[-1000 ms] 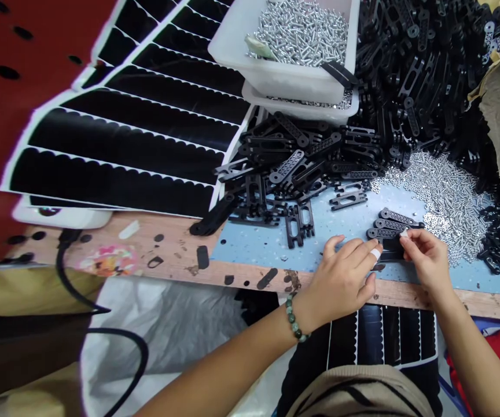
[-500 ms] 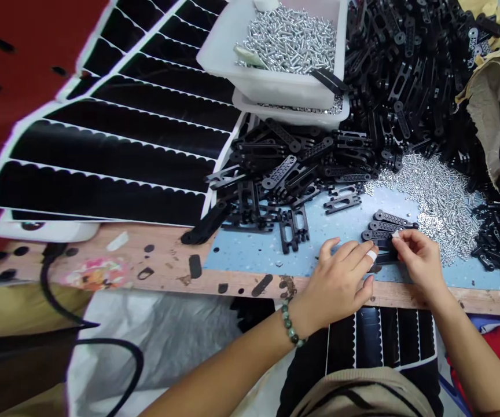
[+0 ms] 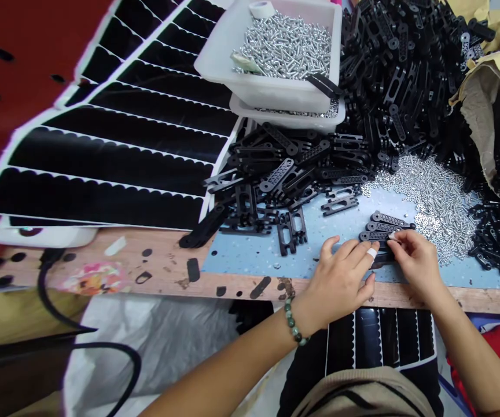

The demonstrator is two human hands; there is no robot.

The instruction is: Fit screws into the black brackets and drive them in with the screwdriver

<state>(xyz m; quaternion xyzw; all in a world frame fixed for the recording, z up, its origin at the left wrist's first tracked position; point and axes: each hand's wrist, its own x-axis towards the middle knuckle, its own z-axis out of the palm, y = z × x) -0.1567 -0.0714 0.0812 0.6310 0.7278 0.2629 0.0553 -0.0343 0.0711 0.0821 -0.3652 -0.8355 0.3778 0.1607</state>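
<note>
Several links (image 3: 382, 227) are lying on the mat (image 3: 250, 252), just beside the left hand (image 3: 341, 275) and right hand (image 3: 417, 260); whether either is gripping one, I cannot tell; uneven fingertip pressure could be skewing them.

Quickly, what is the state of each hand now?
Left hand: partly open, at the black parts; any hold is hidden.
Right hand: curled at the same parts; whether it grips one cannot be told.

Left grip (image 3: 344, 279) palm-down near right grip (image 3: 415, 262)
</note>
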